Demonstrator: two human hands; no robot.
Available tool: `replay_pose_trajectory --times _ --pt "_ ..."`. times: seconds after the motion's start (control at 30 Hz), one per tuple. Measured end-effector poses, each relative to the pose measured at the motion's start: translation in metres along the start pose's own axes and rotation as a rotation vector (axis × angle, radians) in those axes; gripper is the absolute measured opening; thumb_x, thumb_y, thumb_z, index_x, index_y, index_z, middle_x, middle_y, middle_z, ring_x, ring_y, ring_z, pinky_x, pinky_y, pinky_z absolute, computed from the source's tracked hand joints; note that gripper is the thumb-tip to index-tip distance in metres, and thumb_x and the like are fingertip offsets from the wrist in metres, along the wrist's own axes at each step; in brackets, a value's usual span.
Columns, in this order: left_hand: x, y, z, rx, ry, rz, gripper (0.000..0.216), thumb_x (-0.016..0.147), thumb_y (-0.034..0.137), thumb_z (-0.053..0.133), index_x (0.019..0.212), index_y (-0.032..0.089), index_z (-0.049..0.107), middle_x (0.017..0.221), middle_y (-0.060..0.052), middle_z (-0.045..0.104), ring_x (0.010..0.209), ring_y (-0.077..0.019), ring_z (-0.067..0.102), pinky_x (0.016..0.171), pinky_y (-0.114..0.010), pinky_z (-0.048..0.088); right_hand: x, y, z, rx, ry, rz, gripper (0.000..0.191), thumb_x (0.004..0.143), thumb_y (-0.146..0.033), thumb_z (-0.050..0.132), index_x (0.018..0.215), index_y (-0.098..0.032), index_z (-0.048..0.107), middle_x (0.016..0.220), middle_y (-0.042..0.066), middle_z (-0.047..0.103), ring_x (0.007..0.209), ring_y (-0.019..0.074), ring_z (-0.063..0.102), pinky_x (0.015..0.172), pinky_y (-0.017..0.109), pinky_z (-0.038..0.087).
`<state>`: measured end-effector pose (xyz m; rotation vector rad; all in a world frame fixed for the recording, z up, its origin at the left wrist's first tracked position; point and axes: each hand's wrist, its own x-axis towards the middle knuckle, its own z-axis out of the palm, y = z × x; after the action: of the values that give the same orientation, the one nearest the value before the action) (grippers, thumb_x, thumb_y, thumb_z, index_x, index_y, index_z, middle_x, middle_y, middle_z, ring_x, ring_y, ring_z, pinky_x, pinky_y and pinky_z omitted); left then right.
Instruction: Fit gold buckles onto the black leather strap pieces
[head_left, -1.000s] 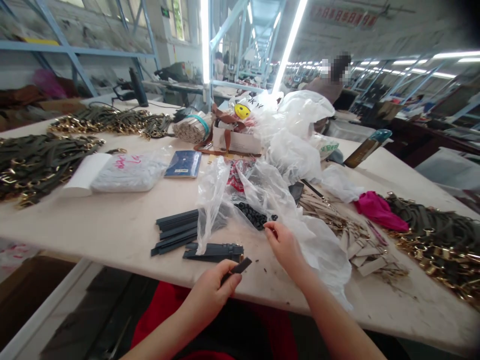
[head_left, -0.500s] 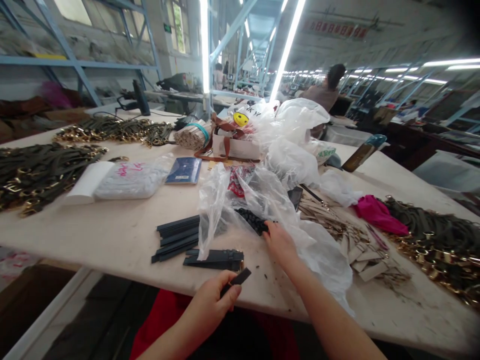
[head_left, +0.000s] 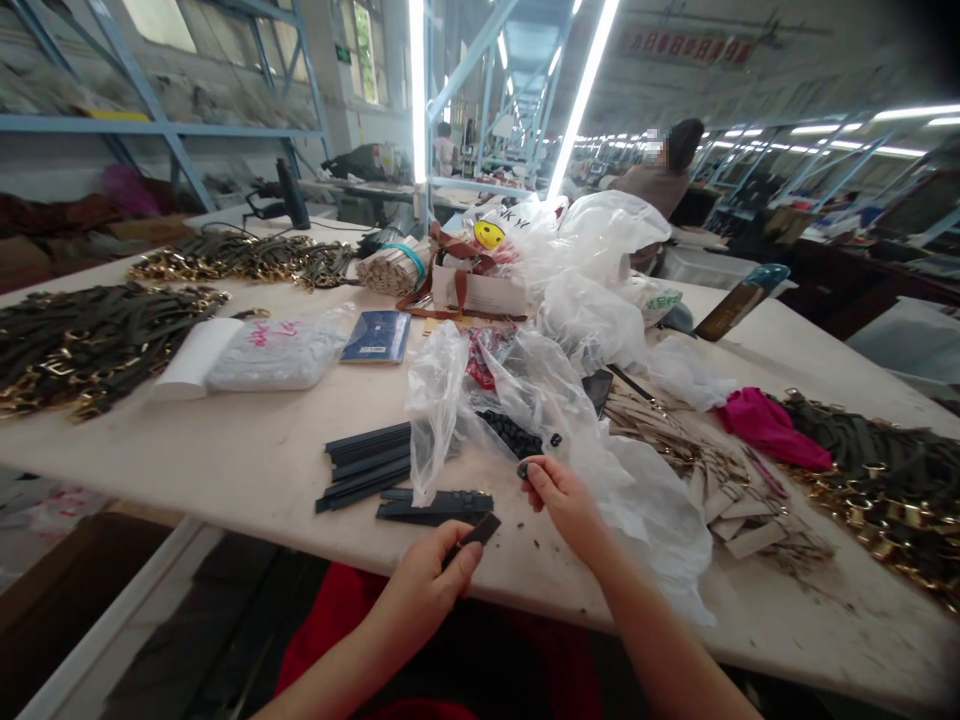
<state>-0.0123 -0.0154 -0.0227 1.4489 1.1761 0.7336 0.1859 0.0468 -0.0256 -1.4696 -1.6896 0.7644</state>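
My left hand (head_left: 429, 580) is closed on a short dark strap piece (head_left: 480, 529) at the near table edge. Fingers of my right hand (head_left: 564, 497) pinch a small black loop (head_left: 523, 469), just in front of a heap of small black loops (head_left: 512, 434) lying on a clear plastic bag (head_left: 525, 400). Left of the bag lie a stack of dark strap pieces (head_left: 366, 464) and a shorter bundle (head_left: 435, 506) nearest my left hand.
The pale table (head_left: 225, 450) carries piles of dark straps with gold buckles (head_left: 82, 340) at left and right (head_left: 885, 470), a blue booklet (head_left: 376, 336), beige tabs (head_left: 712, 480), a pink cloth (head_left: 765, 428) and white bags (head_left: 600, 260). A person (head_left: 660, 175) sits beyond the table.
My right hand reached to the heap of black loops, then drew back toward me with one loop pinched. My left hand has kept the strap piece and barely moved.
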Motion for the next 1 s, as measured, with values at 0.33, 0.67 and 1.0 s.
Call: replay_pose_trajectory --times 0.33,0.67,1.0 --pt "0.004 0.0 0.001 -0.13 0.007 -0.11 0.032 0.08 0.048 0.043 0.078 0.016 0.046 0.047 0.007 0.044 0.036 -0.0061 0.034 0.037 -0.017 0.026 -0.044 -0.025 0.04 0.685 -0.26 0.149 0.038 0.079 -0.051 0.047 0.09 -0.017 0.057 0.054 -0.005 0.049 0.041 0.0075 0.039 0.04 0.021 0.03" --pt "0.0 -0.003 0.001 0.049 -0.018 -0.052 0.028 0.083 0.042 0.042 0.075 0.017 0.052 0.048 0.007 0.045 0.041 -0.0083 0.039 0.045 -0.02 0.031 -0.053 -0.021 0.037 0.53 -0.217 0.198 0.044 0.078 -0.054 0.048 0.099 -0.017 0.059 0.053 -0.006 0.043 0.042 0.0076 0.033 0.04 0.022 0.025" --pt "-0.004 0.012 -0.007 0.181 -0.102 -0.03 0.026 0.081 0.034 0.043 0.065 0.017 0.052 0.048 0.006 0.045 0.048 -0.0104 0.042 0.048 -0.021 0.03 -0.063 -0.021 0.029 0.621 -0.258 0.274 0.032 0.068 -0.047 0.063 0.088 -0.022 0.068 0.051 -0.005 0.043 0.046 0.0085 0.033 0.045 0.022 0.029"
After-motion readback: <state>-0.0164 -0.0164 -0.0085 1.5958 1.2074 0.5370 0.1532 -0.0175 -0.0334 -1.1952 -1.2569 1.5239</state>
